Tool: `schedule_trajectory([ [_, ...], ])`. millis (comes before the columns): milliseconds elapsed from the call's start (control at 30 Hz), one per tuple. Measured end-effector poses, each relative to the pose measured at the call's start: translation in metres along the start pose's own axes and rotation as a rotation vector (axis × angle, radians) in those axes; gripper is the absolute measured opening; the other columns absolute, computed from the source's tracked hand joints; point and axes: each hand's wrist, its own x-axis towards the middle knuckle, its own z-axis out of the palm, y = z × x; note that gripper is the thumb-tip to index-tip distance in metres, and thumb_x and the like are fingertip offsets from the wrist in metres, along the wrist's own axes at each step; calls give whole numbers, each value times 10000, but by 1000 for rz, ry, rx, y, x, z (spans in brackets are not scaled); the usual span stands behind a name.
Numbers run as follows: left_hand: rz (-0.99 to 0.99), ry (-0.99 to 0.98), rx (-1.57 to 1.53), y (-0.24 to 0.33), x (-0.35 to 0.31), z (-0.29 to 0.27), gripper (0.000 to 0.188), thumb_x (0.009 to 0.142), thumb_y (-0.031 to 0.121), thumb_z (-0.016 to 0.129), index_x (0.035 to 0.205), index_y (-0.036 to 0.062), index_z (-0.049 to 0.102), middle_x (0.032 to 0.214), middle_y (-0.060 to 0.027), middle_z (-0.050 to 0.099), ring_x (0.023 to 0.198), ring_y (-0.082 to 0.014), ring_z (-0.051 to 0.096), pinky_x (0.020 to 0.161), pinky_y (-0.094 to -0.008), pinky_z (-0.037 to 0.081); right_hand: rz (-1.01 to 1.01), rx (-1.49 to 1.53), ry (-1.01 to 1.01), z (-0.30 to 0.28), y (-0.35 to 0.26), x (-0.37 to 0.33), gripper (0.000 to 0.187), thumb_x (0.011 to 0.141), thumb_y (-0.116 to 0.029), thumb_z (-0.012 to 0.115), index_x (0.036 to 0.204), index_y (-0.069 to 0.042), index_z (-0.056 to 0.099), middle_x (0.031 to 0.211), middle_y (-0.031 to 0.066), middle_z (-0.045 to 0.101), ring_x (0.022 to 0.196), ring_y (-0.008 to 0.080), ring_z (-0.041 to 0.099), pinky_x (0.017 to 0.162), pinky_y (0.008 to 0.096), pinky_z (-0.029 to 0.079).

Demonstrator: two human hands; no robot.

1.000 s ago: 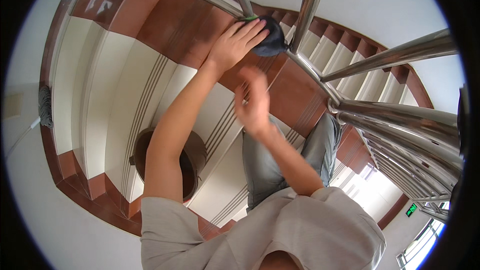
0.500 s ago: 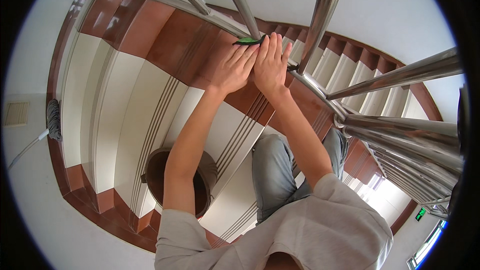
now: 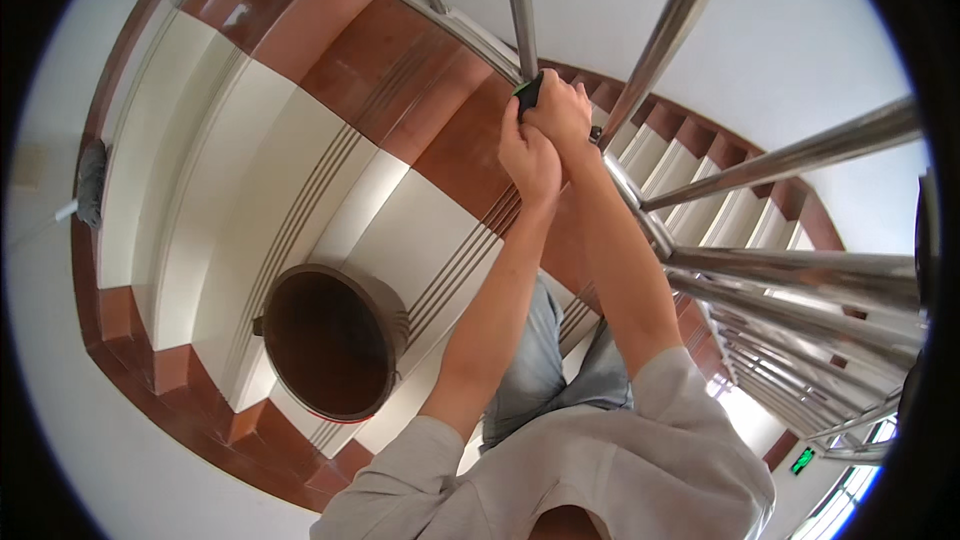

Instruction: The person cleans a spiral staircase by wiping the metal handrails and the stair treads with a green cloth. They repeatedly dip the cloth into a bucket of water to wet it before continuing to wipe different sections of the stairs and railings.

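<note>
My right hand is closed on a dark cloth with a green face, against the lower rail of a metal stair railing. The cloth sits at the foot of an upright metal bar. Just below and touching it is my left hand, its thumb and fingers pressed to the cloth's near side; its fingers are partly hidden behind the right hand. Both arms reach forward over the steps.
A brown bucket stands on the pale steps to my left; its inside is dark. A grey mop head with a white handle leans by the left wall. Thick metal handrails run along my right, with another flight beyond the railing.
Both hands have drawn together and closed in around the cloth, which was spread flatter under the fingertips. The left hand shifted right and lower; the view moved, showing more of the bucket.
</note>
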Motion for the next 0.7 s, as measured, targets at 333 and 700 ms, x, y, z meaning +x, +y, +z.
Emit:
schedule_trajectory([
  [333,-611,-272,-645,-7,43,-2,368,969,314,703,1227,69,611,1194,-36,648,1109,-148,616,929,-330,499,73,104,-38,-17,-10,0,354,835,-264,729,1043,-7,600,1013,220,731,997,423,681,848,522,541],
  [700,-284,-579,-858,-35,120,-4,645,695,-38,825,1290,64,596,1115,-57,679,1046,-218,658,959,-374,537,-227,221,294,13,8,4,918,695,-51,791,1484,64,335,1516,295,405,1380,490,432,1150,532,389],
])
